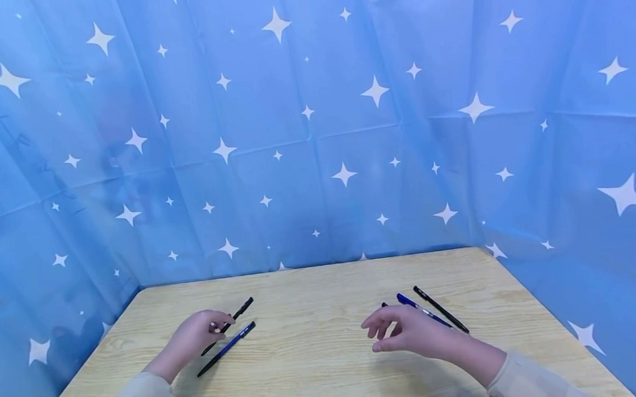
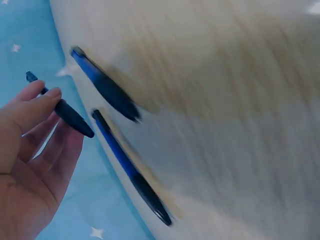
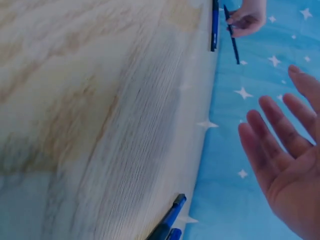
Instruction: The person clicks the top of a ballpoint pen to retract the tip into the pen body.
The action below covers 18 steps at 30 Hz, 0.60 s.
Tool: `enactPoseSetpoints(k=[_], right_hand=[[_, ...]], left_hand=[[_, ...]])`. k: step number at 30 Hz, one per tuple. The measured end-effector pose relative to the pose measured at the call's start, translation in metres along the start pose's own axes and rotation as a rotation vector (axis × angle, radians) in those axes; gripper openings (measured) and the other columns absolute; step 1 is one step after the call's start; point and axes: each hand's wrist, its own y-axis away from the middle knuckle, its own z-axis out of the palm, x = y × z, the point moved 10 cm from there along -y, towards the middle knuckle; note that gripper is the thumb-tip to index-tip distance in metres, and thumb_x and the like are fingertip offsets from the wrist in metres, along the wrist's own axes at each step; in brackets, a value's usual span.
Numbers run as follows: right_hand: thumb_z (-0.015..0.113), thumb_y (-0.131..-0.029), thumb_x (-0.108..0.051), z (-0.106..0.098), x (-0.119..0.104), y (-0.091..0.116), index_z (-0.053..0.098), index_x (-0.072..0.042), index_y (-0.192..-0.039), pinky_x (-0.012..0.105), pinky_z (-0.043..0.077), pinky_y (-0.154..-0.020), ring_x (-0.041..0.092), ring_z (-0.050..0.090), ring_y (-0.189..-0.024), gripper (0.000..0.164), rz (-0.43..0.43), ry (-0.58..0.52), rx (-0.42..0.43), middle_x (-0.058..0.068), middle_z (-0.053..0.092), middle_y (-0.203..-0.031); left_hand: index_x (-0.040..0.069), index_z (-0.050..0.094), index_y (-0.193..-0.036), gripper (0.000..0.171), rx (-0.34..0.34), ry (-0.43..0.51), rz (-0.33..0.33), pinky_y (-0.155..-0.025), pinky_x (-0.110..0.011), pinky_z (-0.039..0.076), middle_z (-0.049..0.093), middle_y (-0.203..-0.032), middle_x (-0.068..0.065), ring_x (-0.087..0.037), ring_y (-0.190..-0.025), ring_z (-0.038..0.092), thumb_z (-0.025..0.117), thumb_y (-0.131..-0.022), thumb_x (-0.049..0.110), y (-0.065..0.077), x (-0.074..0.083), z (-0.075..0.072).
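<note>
My left hand (image 1: 195,335) pinches a dark pen (image 2: 75,119) between thumb and fingers, at the left of the table. Close by, a blue pen with a black grip (image 1: 226,350) lies slanted on the wood. In the left wrist view two blue-and-black pens, an upper one (image 2: 106,86) and a lower one (image 2: 131,169), rest beside that hand. My right hand (image 1: 413,332) hovers over the table's right side, fingers loosely bent and holding nothing. Just behind it lie a black pen (image 1: 442,310) and a blue pen (image 1: 414,305); a further dark pen end (image 1: 384,304) is mostly hidden by the hand.
The light wood table (image 1: 316,344) reaches back to a blue curtain (image 1: 313,114) with white stars, which also closes in both sides. Between the two groups of pens runs a stretch of bare tabletop.
</note>
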Motion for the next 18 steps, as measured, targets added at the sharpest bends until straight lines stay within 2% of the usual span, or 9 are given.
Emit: enactPoseSetpoints(k=[5, 12, 18], right_hand=[[0.074, -0.088, -0.020, 0.009, -0.005, 0.001, 0.064, -0.004, -0.122, 0.029, 0.054, -0.076, 0.013, 0.063, -0.090, 0.039, -0.029, -0.010, -0.063, 0.011, 0.066, -0.105], [0.074, -0.089, -0.020, 0.013, -0.008, 0.001, 0.065, -0.007, -0.122, 0.029, 0.053, -0.077, 0.012, 0.062, -0.090, 0.037, -0.013, -0.007, -0.095, 0.010, 0.066, -0.105], [0.073, -0.089, -0.019, 0.017, -0.007, 0.000, 0.064, -0.006, -0.123, 0.029, 0.053, -0.077, 0.013, 0.062, -0.090, 0.037, 0.002, -0.036, -0.125, 0.010, 0.065, -0.105]], left_hand=[[0.010, 0.075, -0.100, 0.027, -0.052, -0.001, 0.005, -0.065, -0.032, 0.049, 0.061, -0.082, 0.006, -0.012, -0.074, 0.057, 0.078, -0.076, -0.004, 0.004, -0.013, 0.005], [0.010, 0.076, -0.093, 0.025, -0.075, -0.006, 0.035, -0.063, -0.031, 0.046, 0.060, -0.078, 0.007, -0.011, -0.072, 0.053, 0.078, -0.075, -0.005, 0.005, -0.023, 0.009], [0.012, 0.077, -0.092, 0.025, -0.101, -0.006, 0.016, -0.065, -0.031, 0.045, 0.058, -0.077, 0.008, -0.009, -0.071, 0.050, 0.080, -0.073, -0.005, 0.004, -0.031, 0.014]])
